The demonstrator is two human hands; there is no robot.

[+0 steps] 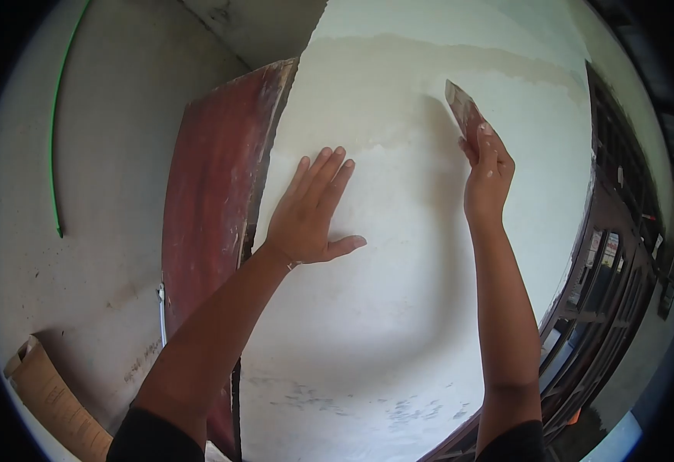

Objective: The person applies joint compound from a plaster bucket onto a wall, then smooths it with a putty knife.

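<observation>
Spread against the pale wall, my left hand has its fingers apart and holds nothing. My right hand grips a flat scraper with a reddish-brown lower part and a whitish, smeared tip. The scraper points up and to the left, near the upper part of the wall; whether it touches the surface I cannot tell. A beige, damp-looking band crosses the top of the wall. White specks show on my right fingers and left wrist.
A reddish-brown door panel stands left of the wall's edge. Dark window grilles are at the right. A green cord hangs at the far left, above a brown paper or cardboard piece at the lower left.
</observation>
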